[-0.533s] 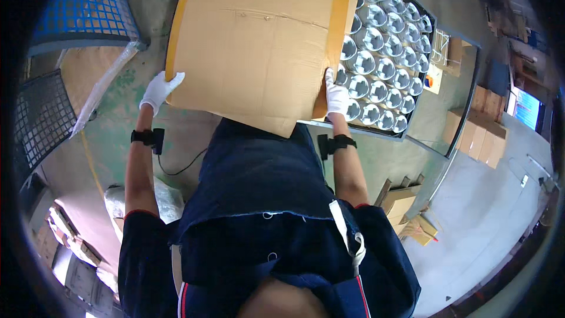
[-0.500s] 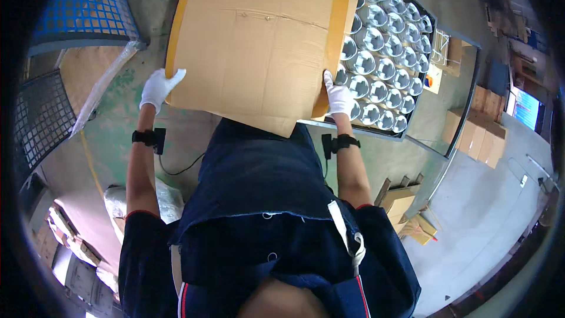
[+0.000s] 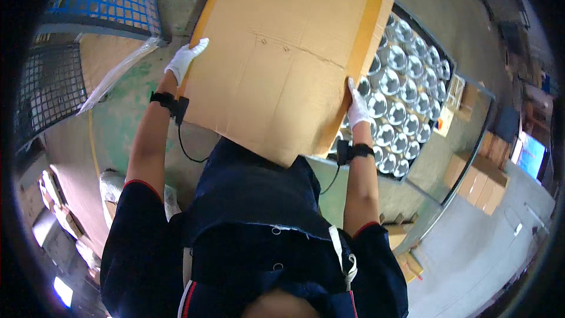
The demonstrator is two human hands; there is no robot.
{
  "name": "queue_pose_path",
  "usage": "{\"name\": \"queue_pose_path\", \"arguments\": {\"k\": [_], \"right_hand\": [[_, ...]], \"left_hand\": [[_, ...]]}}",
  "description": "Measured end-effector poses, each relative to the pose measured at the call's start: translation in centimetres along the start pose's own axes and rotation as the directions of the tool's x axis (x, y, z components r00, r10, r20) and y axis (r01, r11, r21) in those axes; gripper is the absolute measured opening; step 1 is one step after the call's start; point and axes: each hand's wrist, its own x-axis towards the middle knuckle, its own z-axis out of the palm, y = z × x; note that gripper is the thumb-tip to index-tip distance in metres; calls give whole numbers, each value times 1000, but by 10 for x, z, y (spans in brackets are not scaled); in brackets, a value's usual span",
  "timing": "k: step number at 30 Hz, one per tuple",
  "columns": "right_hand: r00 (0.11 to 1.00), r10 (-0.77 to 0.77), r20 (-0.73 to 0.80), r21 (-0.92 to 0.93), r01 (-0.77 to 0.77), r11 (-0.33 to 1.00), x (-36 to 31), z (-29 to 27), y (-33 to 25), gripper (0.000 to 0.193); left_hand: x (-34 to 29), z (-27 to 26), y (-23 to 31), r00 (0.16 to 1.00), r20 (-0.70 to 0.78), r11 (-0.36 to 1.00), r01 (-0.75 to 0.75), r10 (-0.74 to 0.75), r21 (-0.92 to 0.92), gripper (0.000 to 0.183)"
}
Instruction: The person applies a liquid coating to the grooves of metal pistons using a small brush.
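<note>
A large flat cardboard sheet (image 3: 282, 47) with yellow tape along both sides is held out in front of me. My left hand (image 3: 185, 62), in a white glove, grips its left edge, thumb on top and the fingers hidden beneath. On the right edge, my right hand (image 3: 358, 106), also gloved in white, is closed the same way. Next to it, and partly covered by the sheet, rows of shiny round metal cups (image 3: 398, 114) fill a dark-framed crate (image 3: 452, 70). A dark band is strapped round each wrist.
To the left stand a blue mesh cage (image 3: 106, 0) and a dark mesh panel (image 3: 56, 85), with clear plastic film (image 3: 120, 76) hanging beside them. A dark metal frame (image 3: 471, 162) stands at the right, near cardboard boxes (image 3: 475, 182). Wrapped goods (image 3: 112, 191) lie at my left elbow.
Both hands have carried the cardboard sheet a little away from me, and it is turned slightly clockwise. The whole view has shifted, so the crate appears lower and further right.
</note>
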Motion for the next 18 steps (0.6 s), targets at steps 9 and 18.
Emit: {"name": "queue_pose_path", "arguments": {"k": [9,18], "right_hand": [[988,-146,-53,-38,144,989,-21,-14,-20,69],[948,-316,-25,-15,316,949,-80,-4,-47,64]], "left_hand": [[-68,32,16,915,-401,999,-31,44,39,41],[-180,0,48,832,-542,988,-50,122,145,43]]}}
